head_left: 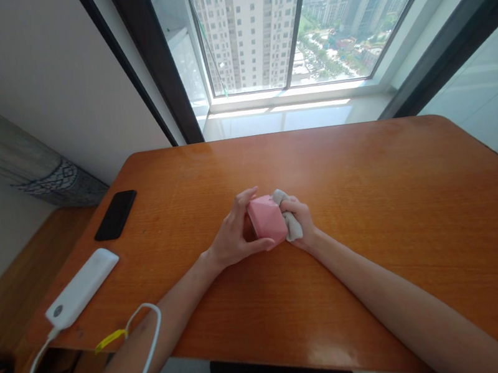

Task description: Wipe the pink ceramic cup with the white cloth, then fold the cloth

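Note:
A small pink faceted object [267, 220], perhaps a box or pot, is held above the middle of the wooden table [373, 192]. My left hand [237, 229] grips it from the left, thumb along its near side and fingers over the far side. Bunched in my right hand [302, 219] is a light grey cloth [291, 224], pressed against the pink object's right side. The palm of my right hand and part of the cloth are hidden.
A black phone [116, 215] lies at the table's left edge. Nearer me is a white power bank [83, 288] with a white cable [154, 346] looping over my left forearm. A yellow tie [111, 340] hangs on the cable. Beyond the table stands a window [281, 30].

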The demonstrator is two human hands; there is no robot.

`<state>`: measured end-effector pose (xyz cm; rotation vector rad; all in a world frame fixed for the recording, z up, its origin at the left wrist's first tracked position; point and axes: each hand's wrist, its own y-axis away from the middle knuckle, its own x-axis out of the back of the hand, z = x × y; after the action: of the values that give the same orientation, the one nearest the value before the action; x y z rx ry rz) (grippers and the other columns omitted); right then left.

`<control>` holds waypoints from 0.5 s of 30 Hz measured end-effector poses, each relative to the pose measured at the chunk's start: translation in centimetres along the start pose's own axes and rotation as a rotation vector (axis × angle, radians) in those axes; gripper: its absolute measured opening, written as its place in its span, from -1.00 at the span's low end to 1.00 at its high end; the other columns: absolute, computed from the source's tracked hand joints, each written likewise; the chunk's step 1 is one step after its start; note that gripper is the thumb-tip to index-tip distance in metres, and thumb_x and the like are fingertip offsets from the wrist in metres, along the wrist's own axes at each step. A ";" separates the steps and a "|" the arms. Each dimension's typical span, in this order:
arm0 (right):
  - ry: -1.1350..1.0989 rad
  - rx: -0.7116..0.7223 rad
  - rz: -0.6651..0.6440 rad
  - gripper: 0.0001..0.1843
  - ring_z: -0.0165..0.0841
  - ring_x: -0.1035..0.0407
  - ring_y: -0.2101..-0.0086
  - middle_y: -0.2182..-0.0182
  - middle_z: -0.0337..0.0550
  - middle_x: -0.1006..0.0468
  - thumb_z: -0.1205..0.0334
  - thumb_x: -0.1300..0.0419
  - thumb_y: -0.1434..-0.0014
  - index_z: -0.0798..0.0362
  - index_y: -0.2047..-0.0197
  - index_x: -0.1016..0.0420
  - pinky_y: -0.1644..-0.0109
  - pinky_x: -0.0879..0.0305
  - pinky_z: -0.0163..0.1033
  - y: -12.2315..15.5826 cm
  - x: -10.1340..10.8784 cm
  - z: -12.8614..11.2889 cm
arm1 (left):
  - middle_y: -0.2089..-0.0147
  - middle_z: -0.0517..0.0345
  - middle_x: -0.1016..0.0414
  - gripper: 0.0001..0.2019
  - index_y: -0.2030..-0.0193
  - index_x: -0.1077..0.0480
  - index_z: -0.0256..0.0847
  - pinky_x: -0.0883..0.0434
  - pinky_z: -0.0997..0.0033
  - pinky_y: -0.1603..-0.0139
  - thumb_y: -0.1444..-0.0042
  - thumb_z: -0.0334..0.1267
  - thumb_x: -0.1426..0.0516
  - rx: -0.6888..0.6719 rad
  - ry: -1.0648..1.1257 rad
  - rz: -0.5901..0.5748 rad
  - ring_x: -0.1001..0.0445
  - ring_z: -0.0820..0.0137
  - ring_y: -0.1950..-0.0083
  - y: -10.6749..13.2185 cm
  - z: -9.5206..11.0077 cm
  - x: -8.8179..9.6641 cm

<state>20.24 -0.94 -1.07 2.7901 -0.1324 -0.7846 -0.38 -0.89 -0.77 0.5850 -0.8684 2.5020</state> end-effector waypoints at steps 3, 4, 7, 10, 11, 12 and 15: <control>-0.002 -0.006 0.005 -0.66 -0.50 -0.07 0.56 0.61 -0.41 -0.25 0.24 -0.41 0.24 -0.05 0.59 -0.25 0.56 -0.08 -0.31 0.0 0.0 0.0 | -0.68 -0.34 -0.08 0.28 -0.72 0.08 0.07 -0.35 -0.39 -0.59 -0.03 0.39 -0.48 -0.199 -0.168 -0.034 -0.20 -0.28 -0.67 0.0 -0.3 0.4; -0.002 -0.009 0.005 -0.67 -0.50 -0.08 0.56 0.60 -0.40 -0.25 0.24 -0.41 0.25 -0.05 0.60 -0.26 0.55 -0.09 -0.31 0.1 -0.1 -0.1 | -0.69 -0.34 -0.06 0.30 -0.73 0.08 0.10 -0.35 -0.40 -0.59 -0.01 0.38 -0.50 -0.252 -0.226 -0.054 -0.19 -0.29 -0.67 -0.1 -0.3 0.5; 0.002 -0.014 0.009 -0.69 -0.51 -0.11 0.57 0.59 -0.39 -0.26 0.22 -0.40 0.27 -0.04 0.60 -0.28 0.55 -0.11 -0.31 0.1 -0.2 -0.2 | -0.68 -0.32 -0.11 0.22 -0.71 0.03 0.15 -0.43 -0.37 -0.54 -0.06 0.28 -0.51 -0.352 -0.340 -0.069 -0.28 -0.26 -0.63 -0.2 -0.4 0.7; 0.008 -0.004 0.023 -0.67 -0.51 -0.12 0.56 0.58 -0.39 -0.27 0.22 -0.40 0.28 -0.04 0.60 -0.26 0.54 -0.12 -0.31 0.1 -0.2 -0.1 | -0.62 -0.29 -0.22 0.11 -0.68 -0.05 0.13 -0.53 -0.28 -0.47 -0.13 0.21 -0.50 -0.382 -0.336 -0.037 -0.39 -0.17 -0.57 -0.3 -0.3 0.6; 0.011 0.003 0.027 -0.65 -0.50 -0.12 0.56 0.58 -0.38 -0.28 0.22 -0.41 0.27 -0.04 0.60 -0.25 0.54 -0.12 -0.31 0.1 -0.1 -0.1 | -0.60 -0.29 -0.25 0.08 -0.66 -0.09 0.11 -0.55 -0.25 -0.45 -0.13 0.20 -0.50 -0.379 -0.320 -0.024 -0.42 -0.15 -0.55 -0.4 -0.2 0.6; 0.015 0.011 0.029 -0.63 -0.50 -0.12 0.55 0.58 -0.38 -0.29 0.22 -0.42 0.26 -0.04 0.59 -0.23 0.53 -0.12 -0.31 0.1 -0.1 -0.1 | -0.57 -0.29 -0.28 0.06 -0.65 -0.14 0.08 -0.56 -0.22 -0.45 -0.12 0.19 -0.51 -0.366 -0.300 -0.012 -0.44 -0.13 -0.53 -0.4 0.0 0.6; 0.033 0.044 0.027 -0.58 -0.49 -0.10 0.55 0.59 -0.39 -0.29 0.19 -0.44 0.23 -0.05 0.58 -0.20 0.54 -0.10 -0.32 0.0 -0.1 0.1 | -0.51 -0.26 -0.36 0.01 -0.58 -0.24 0.02 -0.56 -0.17 -0.45 -0.08 0.16 -0.53 -0.288 -0.221 0.022 -0.50 -0.10 -0.47 -0.5 0.5 0.4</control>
<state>20.13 -0.99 -1.11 2.8352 -0.1840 -0.7375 -0.33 -0.75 -0.01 0.7637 -1.2965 2.3003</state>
